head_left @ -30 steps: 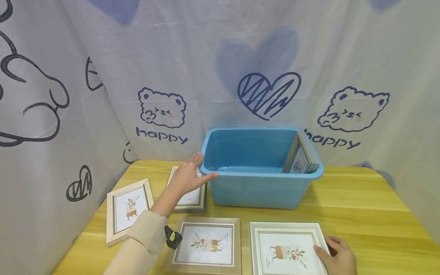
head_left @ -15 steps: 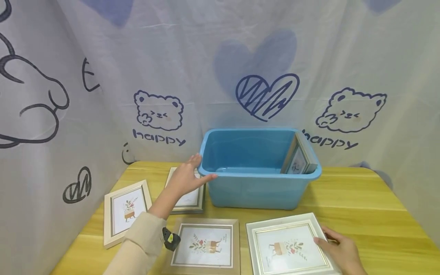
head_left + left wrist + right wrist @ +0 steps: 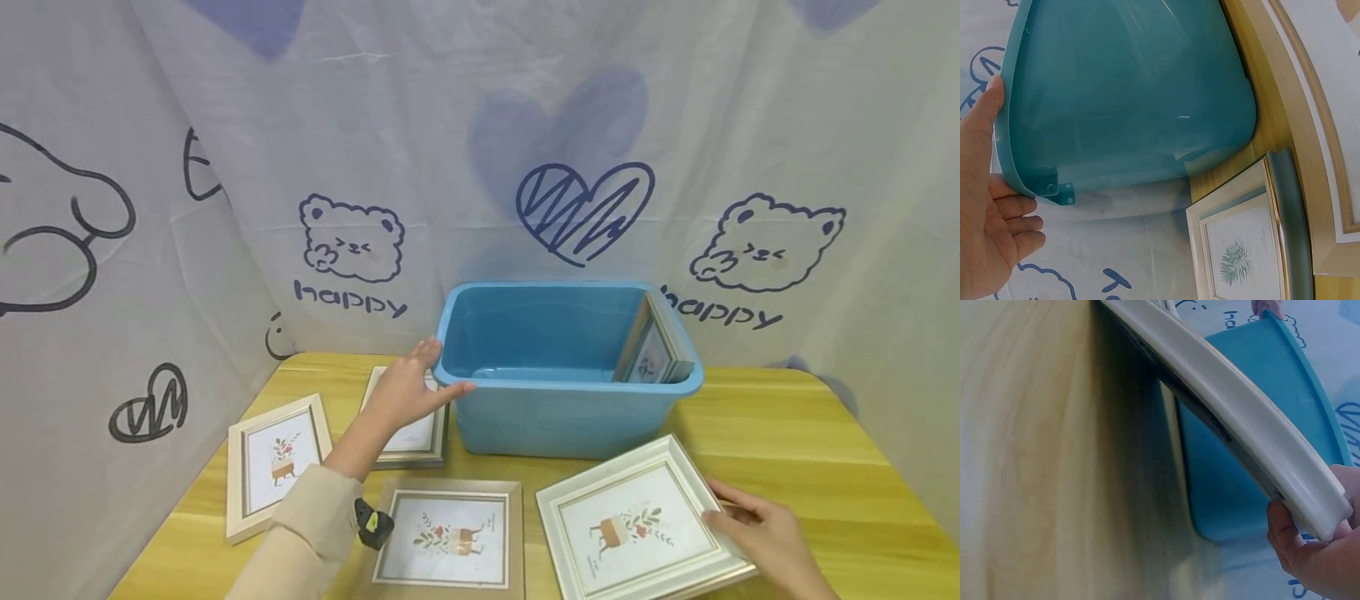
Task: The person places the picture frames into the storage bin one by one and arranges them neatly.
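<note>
In the head view my left hand grips the left rim of a blue plastic tub, thumb along the front edge. The left wrist view shows the thumb on the rim and the other fingers curled at its corner. My right hand holds the right edge of a white picture frame with a plant print, thumb on the front and fingers behind. That frame is tilted, its right side raised off the table, as the right wrist view also shows. Inside the tub, picture frames stand against the right wall.
A beige picture frame lies front centre, another at the left. A third frame with a leaf print lies beside the tub, partly under my left forearm. A printed curtain hangs behind the wooden table.
My right hand has lifted the right side of the white picture frame off the table and turned it counterclockwise. The left hand stays on the tub's rim.
</note>
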`<state>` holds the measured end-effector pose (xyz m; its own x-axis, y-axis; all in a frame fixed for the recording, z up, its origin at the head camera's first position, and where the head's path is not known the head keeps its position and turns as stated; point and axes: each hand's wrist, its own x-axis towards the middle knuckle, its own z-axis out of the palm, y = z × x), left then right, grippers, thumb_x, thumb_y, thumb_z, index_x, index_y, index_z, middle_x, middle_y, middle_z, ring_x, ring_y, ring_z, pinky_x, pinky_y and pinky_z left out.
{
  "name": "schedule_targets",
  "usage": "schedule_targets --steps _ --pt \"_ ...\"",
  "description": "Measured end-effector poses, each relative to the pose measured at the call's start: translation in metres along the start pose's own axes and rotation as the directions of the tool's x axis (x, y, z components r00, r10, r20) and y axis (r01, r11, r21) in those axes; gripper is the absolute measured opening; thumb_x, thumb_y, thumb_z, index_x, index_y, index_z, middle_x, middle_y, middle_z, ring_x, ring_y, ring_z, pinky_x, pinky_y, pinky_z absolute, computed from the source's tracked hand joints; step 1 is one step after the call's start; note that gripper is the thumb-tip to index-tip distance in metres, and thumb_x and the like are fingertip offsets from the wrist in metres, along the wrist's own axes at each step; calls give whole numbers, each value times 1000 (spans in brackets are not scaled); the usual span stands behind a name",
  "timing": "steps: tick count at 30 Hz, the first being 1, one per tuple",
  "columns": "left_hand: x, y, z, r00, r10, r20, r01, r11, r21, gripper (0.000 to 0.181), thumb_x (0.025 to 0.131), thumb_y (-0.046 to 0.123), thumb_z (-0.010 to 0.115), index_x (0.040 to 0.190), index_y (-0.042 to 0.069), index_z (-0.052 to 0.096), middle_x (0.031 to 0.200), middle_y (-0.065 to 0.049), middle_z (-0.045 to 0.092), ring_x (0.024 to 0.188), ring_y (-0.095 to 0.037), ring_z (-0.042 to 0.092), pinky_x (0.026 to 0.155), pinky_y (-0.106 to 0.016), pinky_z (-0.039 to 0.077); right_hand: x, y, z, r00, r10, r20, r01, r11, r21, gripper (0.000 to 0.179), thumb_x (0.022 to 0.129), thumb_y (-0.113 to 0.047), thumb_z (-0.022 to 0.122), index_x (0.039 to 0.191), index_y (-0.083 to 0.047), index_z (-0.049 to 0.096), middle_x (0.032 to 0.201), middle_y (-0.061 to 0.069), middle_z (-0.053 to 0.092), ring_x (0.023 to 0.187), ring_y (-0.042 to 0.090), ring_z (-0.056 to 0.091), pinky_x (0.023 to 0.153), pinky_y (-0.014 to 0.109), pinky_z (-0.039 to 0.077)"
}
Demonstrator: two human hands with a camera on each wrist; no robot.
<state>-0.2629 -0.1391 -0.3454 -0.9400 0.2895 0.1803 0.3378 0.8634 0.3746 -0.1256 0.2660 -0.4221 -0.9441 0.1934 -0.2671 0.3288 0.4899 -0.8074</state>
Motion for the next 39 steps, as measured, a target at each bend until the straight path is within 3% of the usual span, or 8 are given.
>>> schedule_targets --steps 7,15,19,23,29,35,37,39 --pt "-1 -1 1 1000 2 -5 -2 1000 5 91 79 60 60 141 -1 34 148 -18 30 135 -35 32 106 -48 37 -7 -12 -4 992 -122 -43 119 991 -64 53 85 -27 67 127 1 53 122 24 59 75 -16 53 65 17 52" --pt "1 -1 -1 1000 10 5 -10 1000 -7 91 79 60 60 141 -2 34 148 -18 30 136 -36 32 107 -48 36 -12 -30 -8 983 -161 -88 162 987 4 49 81 -20 71 124 -1 57 100 0 71 69 -1 60 57 23 51" --pt "2 -2 -1 1000 8 9 -8 1000 -11 91 79 60 60 141 -1 34 149 -17 29 136 -35 31 107 -48 35 -15 -42 -9 972 -205 -115 200 978 -51 47 81 -18 71 121 2 58 101 11 71 69 -4 58 58 21 51" --pt "3 -3 -2 1000 9 8 -8 1000 -10 91 79 60 60 140 -1 34 149 -17 30 137 -34 29 108 -48 33 -18 -54 -10 955 -261 -141 245 962 -118 43 81 -18 71 118 1 61 114 24 64 72 -9 56 58 19 52" --pt "4 -4 -2 1000 17 0 -17 1000 -10 91 78 60 61 140 -2 35 148 -17 31 137 -35 30 109 -48 33 -20 -66 -9 938 -301 -172 270 945 -183 38 79 -16 73 112 0 66 110 25 65 69 -10 54 56 18 51" --pt "3 -4 -1 1000 19 -4 -19 1000 -11 91 78 60 61 140 -2 36 148 -18 30 137 -35 30 108 -48 34 -23 -70 -12 944 -301 -136 269 939 -212 40 79 -17 73 115 -2 65 113 25 63 70 -7 55 57 18 53" --pt "3 -4 -1 1000 18 -5 -18 1000 -12 91 78 60 61 139 -2 36 148 -18 30 136 -35 31 107 -48 35 -25 -71 -12 928 -345 -143 308 924 -228 38 78 -16 73 113 -3 66 113 24 64 72 -10 54 57 18 53" --pt "2 -4 -1 1000 17 -5 -17 1000 -13 91 78 60 61 140 -2 36 148 -18 30 136 -36 31 107 -48 35 -27 -72 -12 883 -438 -172 390 885 -254 35 75 -10 74 109 -4 69 109 23 66 72 -12 53 55 17 53"
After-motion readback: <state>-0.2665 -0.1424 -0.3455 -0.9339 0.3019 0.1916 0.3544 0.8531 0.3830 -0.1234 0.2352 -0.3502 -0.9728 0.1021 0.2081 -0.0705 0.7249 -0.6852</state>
